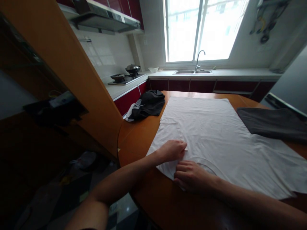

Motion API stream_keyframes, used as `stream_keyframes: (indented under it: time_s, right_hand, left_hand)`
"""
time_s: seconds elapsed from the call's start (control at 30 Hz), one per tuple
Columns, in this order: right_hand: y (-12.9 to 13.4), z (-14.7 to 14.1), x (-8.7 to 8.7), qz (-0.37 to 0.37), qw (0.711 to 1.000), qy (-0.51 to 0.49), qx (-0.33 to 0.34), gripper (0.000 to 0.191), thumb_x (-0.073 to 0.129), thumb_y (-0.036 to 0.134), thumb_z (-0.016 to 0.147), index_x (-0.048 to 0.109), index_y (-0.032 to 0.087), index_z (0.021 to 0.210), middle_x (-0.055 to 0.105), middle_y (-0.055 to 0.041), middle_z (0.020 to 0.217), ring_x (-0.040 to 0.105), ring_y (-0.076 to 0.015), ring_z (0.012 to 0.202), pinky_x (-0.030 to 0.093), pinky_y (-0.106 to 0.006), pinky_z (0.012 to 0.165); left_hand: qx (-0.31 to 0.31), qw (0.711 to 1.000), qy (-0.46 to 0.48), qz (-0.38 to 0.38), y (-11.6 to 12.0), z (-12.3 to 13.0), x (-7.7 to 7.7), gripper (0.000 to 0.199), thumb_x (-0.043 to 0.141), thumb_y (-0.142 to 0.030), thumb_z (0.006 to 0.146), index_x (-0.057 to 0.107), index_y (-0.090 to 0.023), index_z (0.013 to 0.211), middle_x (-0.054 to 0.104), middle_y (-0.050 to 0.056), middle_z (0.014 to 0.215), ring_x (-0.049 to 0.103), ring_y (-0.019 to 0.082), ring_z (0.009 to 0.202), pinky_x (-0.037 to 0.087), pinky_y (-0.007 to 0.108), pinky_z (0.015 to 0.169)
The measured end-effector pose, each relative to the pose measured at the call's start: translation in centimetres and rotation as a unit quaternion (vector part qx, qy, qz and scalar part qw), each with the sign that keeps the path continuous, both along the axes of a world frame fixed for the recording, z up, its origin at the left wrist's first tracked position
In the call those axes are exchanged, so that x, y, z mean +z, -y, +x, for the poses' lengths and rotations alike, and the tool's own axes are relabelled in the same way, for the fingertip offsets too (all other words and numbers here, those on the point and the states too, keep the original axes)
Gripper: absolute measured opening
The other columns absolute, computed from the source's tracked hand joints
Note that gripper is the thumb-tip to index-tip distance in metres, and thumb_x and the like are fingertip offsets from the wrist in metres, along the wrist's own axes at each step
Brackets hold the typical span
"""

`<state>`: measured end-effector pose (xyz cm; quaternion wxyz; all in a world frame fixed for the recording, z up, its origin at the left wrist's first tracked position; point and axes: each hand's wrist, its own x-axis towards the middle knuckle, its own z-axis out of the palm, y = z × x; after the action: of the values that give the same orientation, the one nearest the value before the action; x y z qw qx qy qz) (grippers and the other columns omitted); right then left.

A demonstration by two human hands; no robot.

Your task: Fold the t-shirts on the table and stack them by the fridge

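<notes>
A white T-shirt (211,127) lies spread on the wooden table (134,137), its collar toward me and its hem at the far side. Light wrinkles run across the cloth. My left hand (172,149) is closed at the shirt's left shoulder, pinching a bit of the fabric between thumb and fingers. Just nearer to me, my right hand (192,175) has its fingers curled on the shoulder edge beside the collar. Its fingertips are partly hidden, and the cloth under them is gripped. The right sleeve reaches out toward the table's right side.
A dark bundle of clothes (151,103) with a white part sits at the table's far left. Folded dark grey cloth (273,123) rests at the right. Beyond are a stove (127,79) with pans and a sink (192,72). A wooden panel (96,95) stands left.
</notes>
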<state>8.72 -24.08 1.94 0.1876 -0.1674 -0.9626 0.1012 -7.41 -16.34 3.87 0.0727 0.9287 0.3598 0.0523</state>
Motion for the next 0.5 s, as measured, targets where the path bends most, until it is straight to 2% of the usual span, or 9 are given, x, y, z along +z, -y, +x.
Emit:
stream_keyframes:
  time_s: [0.2, 0.3, 0.37, 0.43, 0.5]
  right_hand:
    - [0.0, -0.1, 0.3, 0.007, 1.000, -0.002, 0.001, 0.026, 0.045, 0.023, 0.098, 0.060, 0.020, 0.078, 0.062, -0.0027, 0.076, 0.054, -0.0154, 0.070, 0.040, -0.028, 0.065]
    - [0.0, -0.1, 0.2, 0.015, 1.000, -0.011, 0.000, 0.024, 0.048, 0.023, 0.098, 0.060, 0.020, 0.077, 0.061, -0.0021, 0.075, 0.054, -0.0151, 0.070, 0.041, -0.028, 0.065]
    - [0.1, -0.2, 0.1, 0.018, 0.999, -0.026, -0.007, 0.023, 0.050, 0.023, 0.098, 0.060, 0.020, 0.078, 0.061, -0.0021, 0.075, 0.054, -0.0152, 0.070, 0.042, -0.028, 0.065]
    - [0.1, -0.3, 0.1, 0.017, 0.998, -0.053, -0.029, 0.020, 0.051, 0.022, 0.098, 0.062, 0.019, 0.082, 0.063, -0.0033, 0.077, 0.057, -0.0163, 0.073, 0.044, -0.029, 0.068]
    - [0.0, -0.3, 0.1, 0.014, 0.992, -0.089, -0.084, 0.016, 0.050, 0.020, 0.098, 0.066, 0.019, 0.095, 0.067, -0.0069, 0.088, 0.061, -0.0188, 0.083, 0.049, -0.032, 0.077]
  left_hand:
    - [0.033, 0.997, 0.073, -0.012, -0.3, -0.1, 0.6, 0.013, 0.054, -0.022, 0.094, 0.062, -0.019, 0.085, 0.069, 0.005, 0.082, 0.063, 0.018, 0.071, 0.043, 0.027, 0.064]
    - [0.012, 0.995, 0.082, -0.059, -1.0, -0.7, 0.6, 0.019, 0.060, -0.033, 0.094, 0.064, -0.018, 0.083, 0.068, 0.003, 0.078, 0.061, 0.016, 0.067, 0.043, 0.025, 0.061]
    - [0.011, 0.990, 0.115, -0.075, -2.3, -1.6, 0.7, 0.024, 0.058, -0.039, 0.096, 0.066, -0.018, 0.088, 0.070, 0.002, 0.079, 0.063, 0.016, 0.068, 0.046, 0.024, 0.063]
    - [0.046, 0.982, 0.179, -0.044, -4.0, -3.1, 0.8, 0.026, 0.049, -0.036, 0.101, 0.068, -0.019, 0.099, 0.073, 0.004, 0.091, 0.067, 0.017, 0.079, 0.051, 0.025, 0.073]
    - [0.095, 0.973, 0.211, 0.012, -5.9, -4.7, 0.4, 0.029, 0.043, -0.030, 0.103, 0.066, -0.019, 0.116, 0.072, 0.008, 0.114, 0.068, 0.019, 0.105, 0.051, 0.030, 0.094]
